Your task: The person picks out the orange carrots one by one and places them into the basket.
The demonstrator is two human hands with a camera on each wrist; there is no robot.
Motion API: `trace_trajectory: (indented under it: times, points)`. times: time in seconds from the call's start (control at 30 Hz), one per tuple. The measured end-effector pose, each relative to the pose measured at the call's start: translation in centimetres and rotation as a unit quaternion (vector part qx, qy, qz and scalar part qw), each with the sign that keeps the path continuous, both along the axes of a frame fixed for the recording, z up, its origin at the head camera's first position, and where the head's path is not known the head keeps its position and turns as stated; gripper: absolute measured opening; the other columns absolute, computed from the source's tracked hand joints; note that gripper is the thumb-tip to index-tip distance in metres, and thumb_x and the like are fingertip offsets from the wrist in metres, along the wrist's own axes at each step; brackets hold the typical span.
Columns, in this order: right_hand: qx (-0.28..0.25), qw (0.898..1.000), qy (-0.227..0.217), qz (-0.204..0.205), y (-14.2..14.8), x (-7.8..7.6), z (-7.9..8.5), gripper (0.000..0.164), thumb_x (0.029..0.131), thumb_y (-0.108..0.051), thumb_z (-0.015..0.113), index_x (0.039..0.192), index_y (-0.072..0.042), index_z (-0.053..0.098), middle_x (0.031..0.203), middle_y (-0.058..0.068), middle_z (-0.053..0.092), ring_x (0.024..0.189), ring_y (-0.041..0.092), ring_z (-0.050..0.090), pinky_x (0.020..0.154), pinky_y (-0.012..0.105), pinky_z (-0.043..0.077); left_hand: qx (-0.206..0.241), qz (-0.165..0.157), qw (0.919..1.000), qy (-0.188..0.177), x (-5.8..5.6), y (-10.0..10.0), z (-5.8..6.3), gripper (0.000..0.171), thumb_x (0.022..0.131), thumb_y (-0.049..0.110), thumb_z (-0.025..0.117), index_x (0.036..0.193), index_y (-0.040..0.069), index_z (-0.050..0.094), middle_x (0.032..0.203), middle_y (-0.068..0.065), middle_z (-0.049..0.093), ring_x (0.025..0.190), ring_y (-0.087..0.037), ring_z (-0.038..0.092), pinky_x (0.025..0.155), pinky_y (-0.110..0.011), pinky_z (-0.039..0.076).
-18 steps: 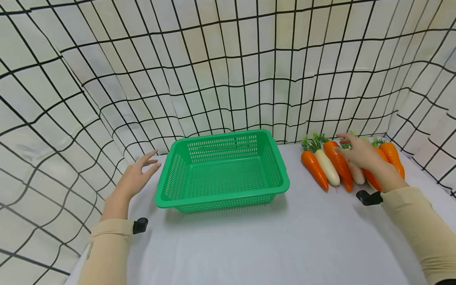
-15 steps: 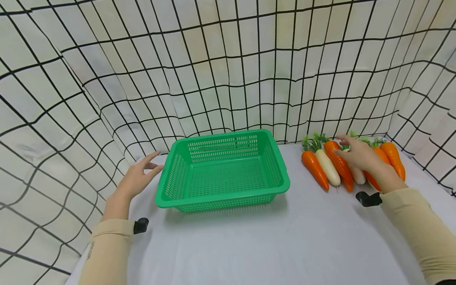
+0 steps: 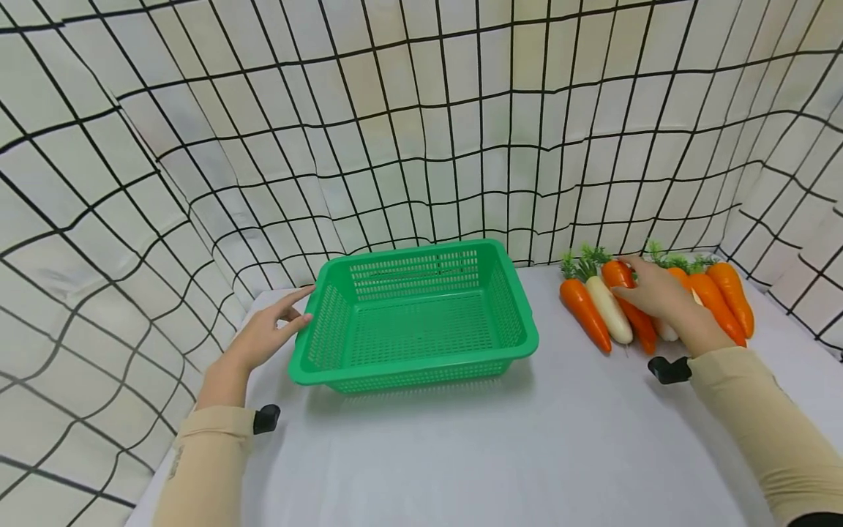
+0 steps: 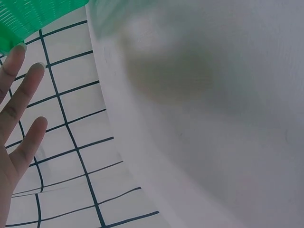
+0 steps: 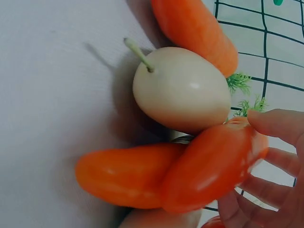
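Note:
My left hand [image 3: 260, 337] is at the left end of a green plastic basket [image 3: 411, 362], thumb and index fingertips right at its rim. In the left wrist view its visible fingers [image 4: 21, 107] are spread and fairly straight, one tip against the basket's green corner [image 4: 7, 40]. My right hand [image 3: 655, 293] grips the leafy end of an orange carrot [image 3: 634, 318]. The right wrist view shows the thumb on that carrot [image 5: 209, 166] from one side and the fingers behind it. Just left of it lie a white radish [image 3: 607, 311] and another carrot [image 3: 585, 315].
More carrots [image 3: 731, 293] lie to the right of my right hand, with another white radish [image 3: 667, 331] partly under it. Black grid netting [image 3: 421, 157] over white sheeting rises behind and at both sides of the white table surface [image 3: 428, 454].
My left hand has moved right, up to the basket's rim. My right hand has shifted slightly left and down, and its thumb and fingers have closed in on the carrot.

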State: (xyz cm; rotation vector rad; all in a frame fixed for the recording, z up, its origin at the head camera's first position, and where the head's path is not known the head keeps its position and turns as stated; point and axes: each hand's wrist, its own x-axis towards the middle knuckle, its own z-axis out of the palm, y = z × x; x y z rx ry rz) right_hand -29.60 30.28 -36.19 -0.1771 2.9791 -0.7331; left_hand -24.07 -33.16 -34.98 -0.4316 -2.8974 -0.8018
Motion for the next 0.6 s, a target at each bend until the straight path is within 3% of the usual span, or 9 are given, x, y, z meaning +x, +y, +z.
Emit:
trace_trajectory:
  times: [0.3,0.6]
  points:
    - [-0.004,1.000,0.005,-0.006,0.00,-0.36,-0.44,0.079,0.102,-0.031,0.061,0.157,0.008,0.020,0.144,0.045,0.035,0.123,0.060,0.044,0.097,0.072,0.040,-0.021,0.002,0.9993,-0.032,-0.08,-0.35,-0.39,0.066,0.105,0.045,0.054,0.161,0.015,0.034,0.115,-0.020,0.067,0.114,-0.042,0.061,0.097,-0.070,0.041]
    - [-0.021,1.000,-0.002,-0.023,-0.04,-0.38,-0.35,0.077,0.103,-0.029,0.059,0.159,0.005,0.019,0.143,0.044,0.036,0.120,0.059,0.046,0.094,0.070,0.043,-0.035,0.008,0.9984,-0.043,-0.15,-0.37,-0.62,0.066,0.106,0.049,0.051,0.162,0.019,0.034,0.115,-0.019,0.066,0.110,-0.040,0.061,0.093,-0.065,0.045]
